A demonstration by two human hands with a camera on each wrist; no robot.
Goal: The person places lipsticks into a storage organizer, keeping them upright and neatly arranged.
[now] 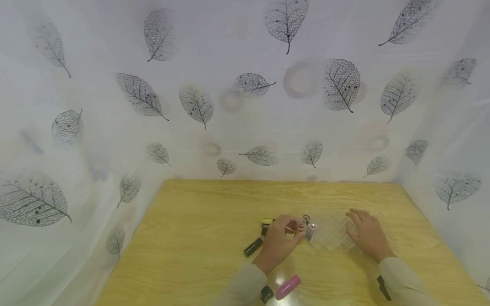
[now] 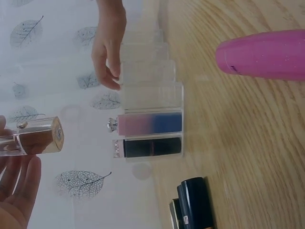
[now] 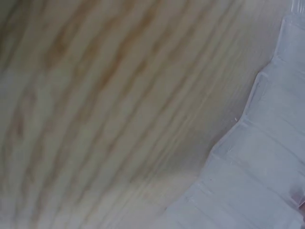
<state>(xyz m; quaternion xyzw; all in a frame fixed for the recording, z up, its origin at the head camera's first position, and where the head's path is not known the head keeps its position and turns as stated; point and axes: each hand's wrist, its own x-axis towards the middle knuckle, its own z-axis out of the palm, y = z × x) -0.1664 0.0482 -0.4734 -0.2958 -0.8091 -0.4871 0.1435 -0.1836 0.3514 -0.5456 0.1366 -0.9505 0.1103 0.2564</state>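
Note:
My left hand (image 1: pixel 279 242) holds a lipstick tube (image 2: pixel 40 136) between thumb and fingers, brownish inside a clear, gold-rimmed case. It is raised near the left end of a clear stepped lipstick organizer (image 1: pixel 329 233). Two lipsticks stand in that end's slots: a pink-to-blue one (image 2: pixel 150 123) with a jewelled top, and a dark one (image 2: pixel 152 147) with a pale top. My right hand (image 1: pixel 367 233) lies at the organizer's right part, fingers loosely bent and fingertips at its upper edge. In the right wrist view, the organizer's clear stepped wall (image 3: pixel 257 157) fills the right side.
Left of the organizer lie a black tube (image 1: pixel 253 247) and a yellow-topped dark item (image 1: pixel 267 221), partly behind my left hand. Nearer me are a glittery pink tube (image 1: pixel 288 287) and a small black object (image 1: pixel 266 293). Another black item (image 1: pixel 383 287) lies beside my right sleeve. A leaf-patterned curtain surrounds the wooden table (image 1: pixel 183 246).

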